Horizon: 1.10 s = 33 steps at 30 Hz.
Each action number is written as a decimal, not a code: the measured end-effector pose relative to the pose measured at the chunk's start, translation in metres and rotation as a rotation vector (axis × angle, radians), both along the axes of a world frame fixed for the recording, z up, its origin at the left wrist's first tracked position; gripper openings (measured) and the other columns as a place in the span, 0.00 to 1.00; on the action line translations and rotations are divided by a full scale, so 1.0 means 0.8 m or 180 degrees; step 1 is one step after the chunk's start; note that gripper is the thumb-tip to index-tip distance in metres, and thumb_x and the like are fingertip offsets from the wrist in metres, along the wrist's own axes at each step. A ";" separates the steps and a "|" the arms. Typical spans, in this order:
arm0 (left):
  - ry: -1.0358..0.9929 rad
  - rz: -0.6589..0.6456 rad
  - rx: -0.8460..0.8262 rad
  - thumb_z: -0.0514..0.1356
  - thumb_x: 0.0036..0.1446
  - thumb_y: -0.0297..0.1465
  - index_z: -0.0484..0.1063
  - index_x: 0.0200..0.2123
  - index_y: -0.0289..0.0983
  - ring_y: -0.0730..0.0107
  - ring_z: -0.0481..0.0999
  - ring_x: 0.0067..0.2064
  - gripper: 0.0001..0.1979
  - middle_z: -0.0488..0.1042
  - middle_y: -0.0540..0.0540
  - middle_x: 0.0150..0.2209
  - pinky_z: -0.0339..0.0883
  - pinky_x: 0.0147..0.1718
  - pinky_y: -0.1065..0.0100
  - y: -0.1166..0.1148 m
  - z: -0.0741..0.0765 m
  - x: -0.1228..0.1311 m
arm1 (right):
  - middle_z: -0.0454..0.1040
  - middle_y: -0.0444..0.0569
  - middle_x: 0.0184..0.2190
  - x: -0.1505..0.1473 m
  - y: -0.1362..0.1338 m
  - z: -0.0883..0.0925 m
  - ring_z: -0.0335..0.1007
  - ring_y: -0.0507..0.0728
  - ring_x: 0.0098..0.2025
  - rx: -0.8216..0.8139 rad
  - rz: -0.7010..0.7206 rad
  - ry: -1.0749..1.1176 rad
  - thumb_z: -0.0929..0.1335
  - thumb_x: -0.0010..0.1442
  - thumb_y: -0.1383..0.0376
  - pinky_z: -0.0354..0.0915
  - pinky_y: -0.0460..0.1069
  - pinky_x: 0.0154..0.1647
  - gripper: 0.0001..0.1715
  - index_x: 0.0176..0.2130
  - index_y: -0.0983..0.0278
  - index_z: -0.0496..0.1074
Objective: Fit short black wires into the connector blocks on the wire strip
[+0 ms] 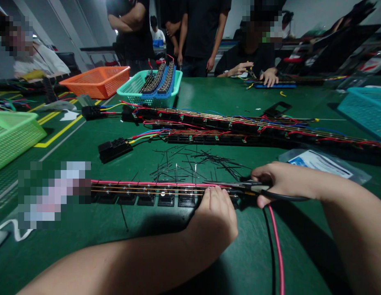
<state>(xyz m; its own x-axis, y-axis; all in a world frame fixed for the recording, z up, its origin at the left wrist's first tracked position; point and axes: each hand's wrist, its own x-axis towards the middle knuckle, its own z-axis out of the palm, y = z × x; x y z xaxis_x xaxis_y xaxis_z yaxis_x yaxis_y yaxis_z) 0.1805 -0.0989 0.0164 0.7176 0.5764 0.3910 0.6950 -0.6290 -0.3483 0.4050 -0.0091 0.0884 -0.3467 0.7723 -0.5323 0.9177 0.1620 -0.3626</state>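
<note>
A long strip of black blocks wired with pink and bare copper wires lies across the green table in front of me. My left hand rests on its right end, fingers curled down over the blocks. My right hand is closed on a pair of black-handled cutters, whose tip points left along the wires beside my left fingers. A black and a pink cable run from the strip toward me.
Cut black tie ends litter the table behind the strip. More wired strips lie beyond, with a teal basket, an orange basket and a green one. Other people stand and work at the far edge.
</note>
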 end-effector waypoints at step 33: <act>-0.0233 0.0291 0.0111 0.54 0.59 0.21 0.75 0.46 0.21 0.58 0.81 0.41 0.15 0.80 0.30 0.41 0.75 0.41 0.62 0.012 0.011 -0.067 | 0.73 0.47 0.26 -0.052 0.019 0.010 0.65 0.56 0.28 -0.0472 0.0351 0.0177 0.72 0.44 0.39 0.51 0.47 0.24 0.33 0.31 0.65 0.72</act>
